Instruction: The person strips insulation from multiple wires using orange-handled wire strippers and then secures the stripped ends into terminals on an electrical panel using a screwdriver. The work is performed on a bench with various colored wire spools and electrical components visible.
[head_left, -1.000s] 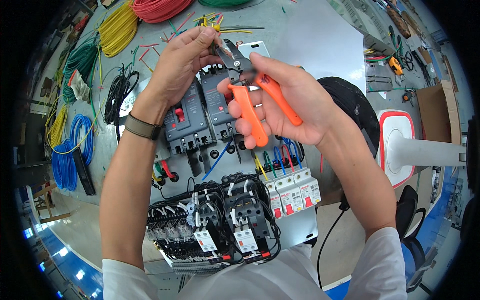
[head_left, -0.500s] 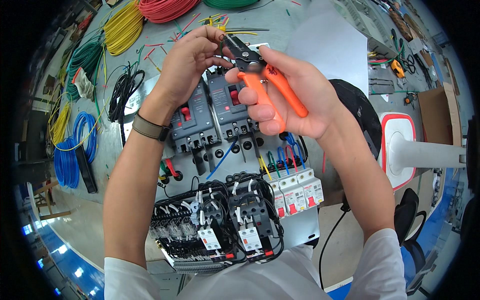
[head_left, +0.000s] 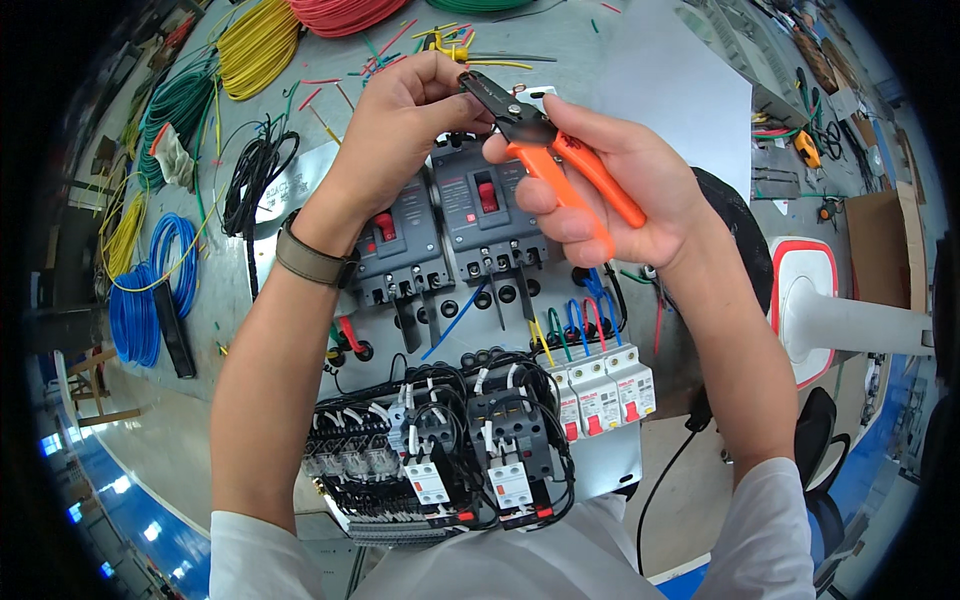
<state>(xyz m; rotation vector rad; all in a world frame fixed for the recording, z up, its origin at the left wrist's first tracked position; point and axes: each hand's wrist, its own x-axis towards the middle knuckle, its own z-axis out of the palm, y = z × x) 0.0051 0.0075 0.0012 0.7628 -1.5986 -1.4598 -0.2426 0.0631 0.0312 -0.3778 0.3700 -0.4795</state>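
My right hand (head_left: 645, 185) is wrapped round the orange handles of a wire stripper (head_left: 565, 172). Its dark jaws point up and left to the fingertips of my left hand (head_left: 405, 115). Those fingers are pinched together beside the jaw tip; whatever they hold is hidden. Beneath both hands lies a metal panel fitted with two grey moulded-case circuit breakers (head_left: 490, 215) with red levers. A loose-ended blue wire (head_left: 455, 320) slants below them. Lower right on the panel sit small white circuit breakers (head_left: 600, 395) with red toggles and coloured wires in their tops.
Contactors (head_left: 508, 440) with black wiring fill the panel's near side. Yellow (head_left: 257, 55), green and blue (head_left: 135, 320) wire coils lie at left, with a black cable bundle (head_left: 258, 180). Wire offcuts scatter beyond my hands. A white stand with a red-edged base (head_left: 805, 310) is at right.
The panel and both hands appear slightly farther right in the picture. My left fingers have drawn together in a pinch by the jaws. The wire stripper stays in my right hand.
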